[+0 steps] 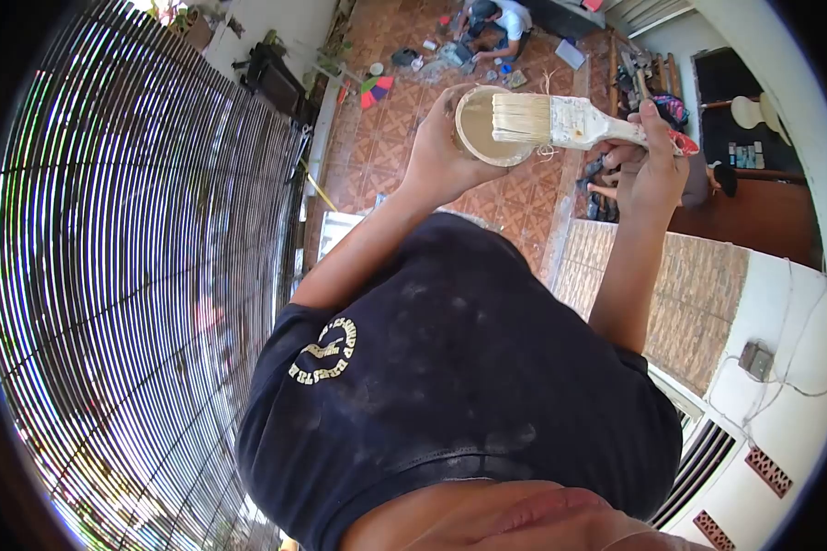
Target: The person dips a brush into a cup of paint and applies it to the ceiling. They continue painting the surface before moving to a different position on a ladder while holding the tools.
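Note:
My left hand [441, 151] is closed around a round cup [470, 147] with a light rim and a pale, beige inside. My right hand [651, 156] grips a wide paintbrush [574, 123] by its handle, which ends in a red tip. The brush lies sideways, its cream bristles overlapping the cup's opening in this view. White paint smears cover its ferrule, and a few loose bristles stick out at the edges.
Patterned brown tiles [377, 138] cover the floor beyond my hands. Farther off, a person [504, 28] crouches among scattered items. Another person [708, 179] is at the right, near a dark shelf. A slatted screen [156, 248] stands along my left, and a stone-patterned panel [689, 285] is at my right.

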Demonstrator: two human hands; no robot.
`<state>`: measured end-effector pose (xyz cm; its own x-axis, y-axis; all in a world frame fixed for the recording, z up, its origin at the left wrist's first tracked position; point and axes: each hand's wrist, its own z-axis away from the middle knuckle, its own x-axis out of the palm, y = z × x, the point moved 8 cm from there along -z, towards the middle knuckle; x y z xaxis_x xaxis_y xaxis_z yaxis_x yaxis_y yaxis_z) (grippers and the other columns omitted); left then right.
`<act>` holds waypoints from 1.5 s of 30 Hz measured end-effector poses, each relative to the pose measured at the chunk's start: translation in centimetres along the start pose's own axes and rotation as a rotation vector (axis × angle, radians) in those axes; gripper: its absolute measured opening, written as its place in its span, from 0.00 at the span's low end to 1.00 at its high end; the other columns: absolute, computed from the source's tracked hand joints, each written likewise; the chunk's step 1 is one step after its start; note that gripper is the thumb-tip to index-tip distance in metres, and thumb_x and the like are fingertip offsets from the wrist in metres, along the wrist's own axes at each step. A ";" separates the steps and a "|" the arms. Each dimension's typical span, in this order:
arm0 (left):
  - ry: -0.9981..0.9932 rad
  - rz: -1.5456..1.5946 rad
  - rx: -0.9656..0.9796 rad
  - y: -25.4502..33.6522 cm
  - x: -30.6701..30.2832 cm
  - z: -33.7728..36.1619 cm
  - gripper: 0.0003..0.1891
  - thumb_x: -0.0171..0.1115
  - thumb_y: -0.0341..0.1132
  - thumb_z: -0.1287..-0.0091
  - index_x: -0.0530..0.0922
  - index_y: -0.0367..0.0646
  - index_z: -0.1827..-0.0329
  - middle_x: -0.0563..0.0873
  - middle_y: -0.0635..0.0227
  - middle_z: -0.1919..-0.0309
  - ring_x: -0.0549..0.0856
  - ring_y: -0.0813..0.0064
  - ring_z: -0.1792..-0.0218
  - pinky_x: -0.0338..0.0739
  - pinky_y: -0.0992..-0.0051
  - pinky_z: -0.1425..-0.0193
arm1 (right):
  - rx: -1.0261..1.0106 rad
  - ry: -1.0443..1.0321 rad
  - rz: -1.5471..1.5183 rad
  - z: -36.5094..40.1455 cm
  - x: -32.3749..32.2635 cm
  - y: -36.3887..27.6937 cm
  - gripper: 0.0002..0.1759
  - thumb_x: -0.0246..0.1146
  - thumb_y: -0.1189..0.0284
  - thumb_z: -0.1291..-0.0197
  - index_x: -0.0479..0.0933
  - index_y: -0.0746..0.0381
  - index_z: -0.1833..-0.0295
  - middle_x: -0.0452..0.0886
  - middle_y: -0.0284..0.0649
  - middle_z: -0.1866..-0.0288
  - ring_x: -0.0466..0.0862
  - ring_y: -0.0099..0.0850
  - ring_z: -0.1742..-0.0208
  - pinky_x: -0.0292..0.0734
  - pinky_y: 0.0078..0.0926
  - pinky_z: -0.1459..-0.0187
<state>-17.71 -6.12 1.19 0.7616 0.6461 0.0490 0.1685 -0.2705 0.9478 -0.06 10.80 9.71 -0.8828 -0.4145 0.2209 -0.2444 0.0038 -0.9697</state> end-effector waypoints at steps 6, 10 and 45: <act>-0.056 -0.147 0.121 3.8 1.4 -2.5 0.42 0.84 0.39 0.58 0.72 0.38 0.37 0.86 0.59 0.47 0.85 0.66 0.44 0.77 0.68 0.38 | -0.162 -0.066 0.246 0.2 2.5 -4.9 0.15 0.70 0.70 0.37 0.81 0.75 0.62 0.84 0.46 0.74 0.82 0.30 0.84 0.74 0.21 0.82; -0.059 -0.103 0.118 4.5 2.1 -2.3 0.42 0.84 0.38 0.58 0.72 0.37 0.38 0.86 0.58 0.48 0.85 0.65 0.45 0.78 0.67 0.39 | -0.242 -0.208 0.556 1.6 6.1 -5.6 0.14 0.70 0.69 0.37 0.84 0.72 0.63 0.84 0.40 0.77 0.82 0.22 0.82 0.72 0.17 0.80; -0.233 0.234 0.166 10.0 5.8 -14.4 0.34 0.83 0.28 0.55 0.75 0.34 0.43 0.87 0.61 0.54 0.87 0.72 0.54 0.83 0.71 0.47 | -0.838 -0.043 0.392 -3.9 4.1 -20.3 0.12 0.70 0.76 0.37 0.80 0.77 0.58 0.84 0.49 0.66 0.85 0.37 0.79 0.83 0.28 0.76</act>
<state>-20.61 5.23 15.53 0.9106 0.3780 0.1671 0.0577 -0.5165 0.8544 -0.27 12.59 30.67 -0.9522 -0.2776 -0.1272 -0.1562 0.8007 -0.5783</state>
